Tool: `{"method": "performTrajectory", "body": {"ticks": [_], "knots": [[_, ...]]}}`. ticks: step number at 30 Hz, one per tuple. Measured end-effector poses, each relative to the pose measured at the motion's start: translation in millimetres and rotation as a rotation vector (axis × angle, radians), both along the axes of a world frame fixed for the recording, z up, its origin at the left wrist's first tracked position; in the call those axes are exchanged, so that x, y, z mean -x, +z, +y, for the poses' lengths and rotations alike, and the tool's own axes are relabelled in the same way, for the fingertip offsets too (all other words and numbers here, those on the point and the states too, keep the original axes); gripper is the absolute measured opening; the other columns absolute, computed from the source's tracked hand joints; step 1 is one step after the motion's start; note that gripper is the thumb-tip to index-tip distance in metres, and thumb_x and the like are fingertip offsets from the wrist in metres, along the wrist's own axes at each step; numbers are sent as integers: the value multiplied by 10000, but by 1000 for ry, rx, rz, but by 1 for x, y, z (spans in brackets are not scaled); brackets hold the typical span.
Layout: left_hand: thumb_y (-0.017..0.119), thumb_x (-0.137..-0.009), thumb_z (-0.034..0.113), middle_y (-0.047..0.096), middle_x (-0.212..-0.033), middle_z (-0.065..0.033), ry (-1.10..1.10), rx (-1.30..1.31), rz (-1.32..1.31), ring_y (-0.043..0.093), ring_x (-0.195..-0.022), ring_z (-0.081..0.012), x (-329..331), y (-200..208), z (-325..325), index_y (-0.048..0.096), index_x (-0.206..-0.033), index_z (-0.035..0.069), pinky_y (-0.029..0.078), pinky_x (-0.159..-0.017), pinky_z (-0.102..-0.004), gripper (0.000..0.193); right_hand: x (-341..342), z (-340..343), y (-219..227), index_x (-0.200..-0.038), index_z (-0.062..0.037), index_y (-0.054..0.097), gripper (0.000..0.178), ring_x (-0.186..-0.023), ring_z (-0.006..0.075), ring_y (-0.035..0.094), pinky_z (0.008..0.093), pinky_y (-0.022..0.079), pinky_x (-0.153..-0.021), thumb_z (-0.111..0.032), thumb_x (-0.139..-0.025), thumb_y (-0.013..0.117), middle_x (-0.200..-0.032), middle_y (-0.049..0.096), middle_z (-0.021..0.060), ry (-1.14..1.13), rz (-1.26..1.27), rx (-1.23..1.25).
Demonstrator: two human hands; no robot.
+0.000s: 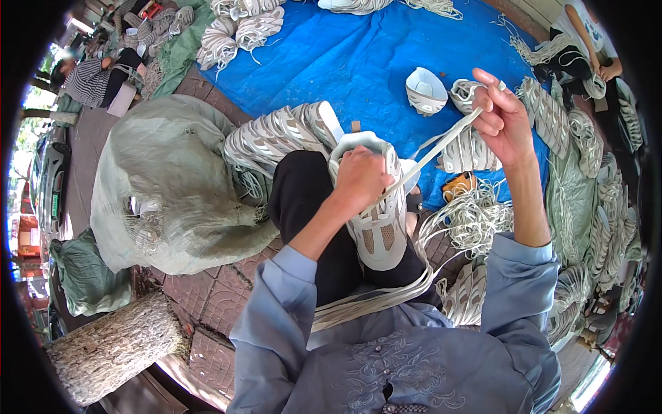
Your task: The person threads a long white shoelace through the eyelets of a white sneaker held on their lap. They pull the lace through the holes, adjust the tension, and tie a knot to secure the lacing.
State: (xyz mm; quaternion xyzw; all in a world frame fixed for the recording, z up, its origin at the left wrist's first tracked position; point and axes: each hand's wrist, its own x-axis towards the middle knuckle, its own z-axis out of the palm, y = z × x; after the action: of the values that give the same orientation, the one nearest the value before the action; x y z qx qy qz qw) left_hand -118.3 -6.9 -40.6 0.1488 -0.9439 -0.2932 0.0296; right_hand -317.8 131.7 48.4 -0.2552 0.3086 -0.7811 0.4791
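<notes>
Right hand (505, 124), fingers pinching a flat cream fabric lace (443, 143), is far-right of the toe-near white-and-beige mesh shoe (380, 231); closer left hand (360, 179) curls over it, grip unclear.

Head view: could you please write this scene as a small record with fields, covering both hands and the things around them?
left hand: curled at the opening of a shoe, fingertips hidden
right hand: raised, gripping a pale lace
lace: stretched between right hand and shoe
shoe: beige and white, on the lap, toe toward the body
right side: tangled pile of laces
ahead: blue tarp with more shoes
left side: large pale sack
upper left: person in striped top
</notes>
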Motion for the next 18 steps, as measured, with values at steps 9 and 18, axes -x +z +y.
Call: {"method": "performTrajectory", "body": {"ticks": [9,18], "knots": [[549,-721,98,577,-633,-119,256,-484,203,568,-622,-278,-13,14,6,538,-682,12,426,-663,-383,95,-3,17,-22,-1052,18,535,263,-384,42,259,181,208,-355,-87,-811,531,-612,508,23,1,-12,-92],[493,-779,276,587,-732,-220,-128,123,-337,573,-735,-331,52,-9,-34,594,-701,-32,440,-667,-419,333,-5,37,-5,-1031,-7,571,246,-368,37,241,186,192,-343,-100,-806,540,-590,494,17,58,29,-3]]}}
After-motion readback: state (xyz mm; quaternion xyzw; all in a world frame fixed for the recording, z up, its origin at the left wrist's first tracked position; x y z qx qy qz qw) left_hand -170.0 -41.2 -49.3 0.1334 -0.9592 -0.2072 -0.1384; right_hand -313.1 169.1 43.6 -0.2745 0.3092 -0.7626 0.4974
